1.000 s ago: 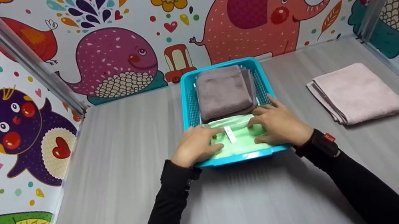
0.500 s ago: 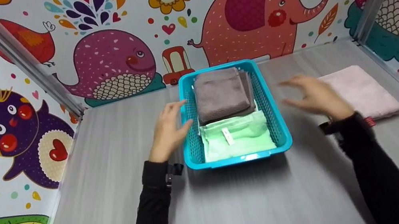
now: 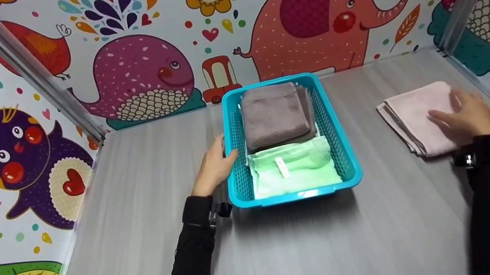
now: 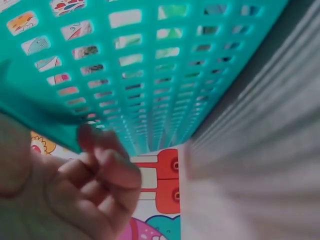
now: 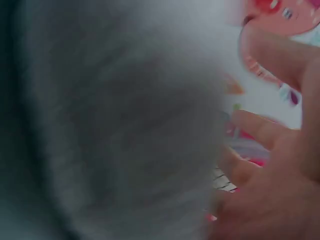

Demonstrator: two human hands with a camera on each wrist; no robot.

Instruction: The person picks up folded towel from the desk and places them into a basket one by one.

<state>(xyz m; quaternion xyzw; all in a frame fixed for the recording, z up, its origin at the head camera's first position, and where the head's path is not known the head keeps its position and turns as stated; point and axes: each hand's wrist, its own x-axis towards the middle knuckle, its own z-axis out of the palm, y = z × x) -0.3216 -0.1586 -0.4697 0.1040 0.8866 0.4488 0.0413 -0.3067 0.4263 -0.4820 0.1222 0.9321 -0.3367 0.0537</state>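
A turquoise plastic basket (image 3: 352, 159) stands in the middle of the head view. Inside it lie a folded grey-brown towel (image 3: 273, 115) at the back and a folded light green towel (image 3: 309, 166) with a white tag in front. My left hand (image 3: 213, 168) holds the basket's left rim; its fingers (image 4: 117, 170) curl beneath the rim in the left wrist view. A folded pale pink towel (image 3: 415, 114) lies on the table to the right. My right hand (image 3: 472, 114) is at its right side, fingers spread and thumb over the top. The right wrist view is blurred.
The grey wood-grain table (image 3: 143, 184) runs up to printed cartoon walls (image 3: 140, 75) at the back and both sides. Metal corner strips (image 3: 36, 78) join the walls. A strip of table lies between the basket and the pink towel.
Both hands have left the green towel in the basket. My left hand moved to the basket's left rim and took hold of it; my right hand moved right to the pink towel.
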